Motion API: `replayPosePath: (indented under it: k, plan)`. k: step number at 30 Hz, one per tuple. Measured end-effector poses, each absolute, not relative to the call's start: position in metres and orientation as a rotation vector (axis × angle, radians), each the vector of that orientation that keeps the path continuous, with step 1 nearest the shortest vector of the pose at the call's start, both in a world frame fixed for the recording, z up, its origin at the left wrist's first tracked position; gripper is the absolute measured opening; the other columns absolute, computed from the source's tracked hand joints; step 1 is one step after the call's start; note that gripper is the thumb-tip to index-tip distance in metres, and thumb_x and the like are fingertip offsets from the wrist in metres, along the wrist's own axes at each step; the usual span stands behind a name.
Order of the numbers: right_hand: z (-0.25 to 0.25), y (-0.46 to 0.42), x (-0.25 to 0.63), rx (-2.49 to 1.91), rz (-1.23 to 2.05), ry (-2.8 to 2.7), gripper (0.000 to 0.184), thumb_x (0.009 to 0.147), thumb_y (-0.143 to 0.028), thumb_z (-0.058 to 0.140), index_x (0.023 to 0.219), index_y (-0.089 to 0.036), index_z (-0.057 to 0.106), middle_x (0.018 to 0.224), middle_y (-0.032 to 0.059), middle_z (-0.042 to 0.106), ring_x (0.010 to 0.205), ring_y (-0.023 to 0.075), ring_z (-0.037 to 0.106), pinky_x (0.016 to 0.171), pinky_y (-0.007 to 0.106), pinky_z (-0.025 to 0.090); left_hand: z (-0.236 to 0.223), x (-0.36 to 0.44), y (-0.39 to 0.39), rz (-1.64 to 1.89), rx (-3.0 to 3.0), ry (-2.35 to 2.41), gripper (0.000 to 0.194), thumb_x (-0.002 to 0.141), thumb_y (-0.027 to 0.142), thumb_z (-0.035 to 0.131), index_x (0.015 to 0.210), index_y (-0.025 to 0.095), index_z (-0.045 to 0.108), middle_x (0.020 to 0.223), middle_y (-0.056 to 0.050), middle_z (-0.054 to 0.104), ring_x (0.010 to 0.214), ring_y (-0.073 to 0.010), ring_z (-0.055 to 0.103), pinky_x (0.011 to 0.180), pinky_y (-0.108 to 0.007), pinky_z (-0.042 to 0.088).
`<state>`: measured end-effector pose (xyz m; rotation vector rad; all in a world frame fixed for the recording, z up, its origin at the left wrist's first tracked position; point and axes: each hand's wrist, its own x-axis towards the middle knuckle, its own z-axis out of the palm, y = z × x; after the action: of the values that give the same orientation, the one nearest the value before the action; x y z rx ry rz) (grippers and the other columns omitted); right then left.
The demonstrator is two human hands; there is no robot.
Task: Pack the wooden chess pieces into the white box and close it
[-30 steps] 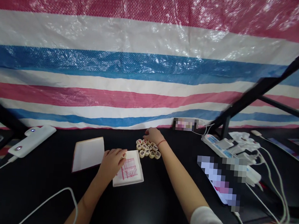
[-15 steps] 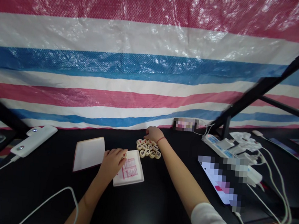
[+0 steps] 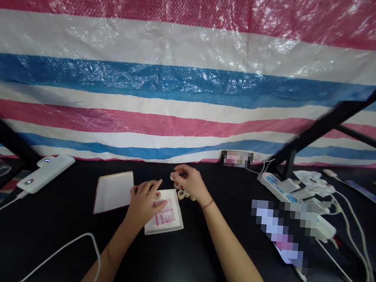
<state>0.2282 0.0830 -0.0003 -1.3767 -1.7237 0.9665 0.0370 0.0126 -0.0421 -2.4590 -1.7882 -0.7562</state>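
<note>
My left hand (image 3: 144, 200) rests over the left side of a shallow white box (image 3: 177, 227), its fingers and thumb apart. In the gap between thumb and fingers lies a round Chinese chess piece (image 3: 158, 194) with a red character, inside the box. Red lines (image 3: 165, 212) are scrawled on the box's inner bottom. My right hand (image 3: 189, 182) is closed in a pinch on a pale chess piece (image 3: 172, 176), just behind the box. Below that hand sit several more chess pieces (image 3: 181, 194) on the black table, mostly hidden by it.
A second shallow box part (image 3: 114, 193) with a white inside lies left of my left hand. Farther left is a white power bank (image 3: 46, 174) with a cable. On the right are a phone (image 3: 278, 235), a power strip (image 3: 277, 187) with chargers, and cables. A striped tarp (image 3: 179, 84) hangs behind.
My right hand has moved from behind the chess pieces toward the box, carrying a piece. My left hand's fingers have spread, uncovering the piece beside them. The view has shifted slightly.
</note>
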Motion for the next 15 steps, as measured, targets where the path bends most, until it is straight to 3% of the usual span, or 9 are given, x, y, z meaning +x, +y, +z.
replayPosePath:
  k: [2, 7, 12, 15]
  plan:
    - [-0.007, 0.064, 0.215, -1.249, 1.083, -1.667, 0.028, 0.078, -0.038, 0.065, 0.097, -0.018, 0.063, 0.085, 0.0036, 0.070, 0.058, 0.0125, 0.064, 0.048, 0.021, 0.049, -0.041, 0.038, 0.013, -0.854, -2.457, -1.695, 0.052, 0.087, 0.041, 0.058, 0.134, 0.021, 0.049, 0.122, -0.011, 0.063, 0.111, -0.0267, 0.057, 0.092, -0.043, 0.037]
    - [-0.021, 0.043, 0.200, -1.118, 1.215, -1.605, 0.024, 0.074, -0.033, 0.068, 0.091, -0.017, 0.064, 0.087, 0.0033, 0.069, 0.059, 0.0101, 0.062, 0.053, 0.021, 0.049, -0.046, 0.038, 0.015, -1.004, -2.617, -1.546, 0.033, 0.097, 0.027, 0.040, 0.127, 0.023, 0.055, 0.116, -0.007, 0.065, 0.107, -0.0204, 0.059, 0.095, -0.037, 0.041]
    - [-0.025, 0.044, 0.211, -1.106, 1.332, -1.409, 0.030, 0.072, -0.040, 0.071, 0.091, -0.018, 0.063, 0.085, 0.0026, 0.067, 0.059, 0.0107, 0.061, 0.054, 0.023, 0.051, -0.049, 0.041, 0.016, -1.145, -2.670, -1.657, 0.031, 0.096, 0.028, 0.044, 0.124, 0.024, 0.055, 0.113, -0.005, 0.062, 0.104, -0.0177, 0.060, 0.092, -0.031, 0.048]
    - [-0.026, 0.045, 0.221, -1.135, 1.279, -1.266, 0.034, 0.070, -0.045, 0.073, 0.088, -0.018, 0.062, 0.085, 0.0026, 0.066, 0.058, 0.0109, 0.059, 0.051, 0.024, 0.051, -0.047, 0.043, 0.017, -1.132, -2.713, -1.647, 0.023, 0.096, 0.027, 0.044, 0.109, 0.023, 0.063, 0.109, -0.004, 0.063, 0.101, -0.0158, 0.061, 0.095, -0.031, 0.047]
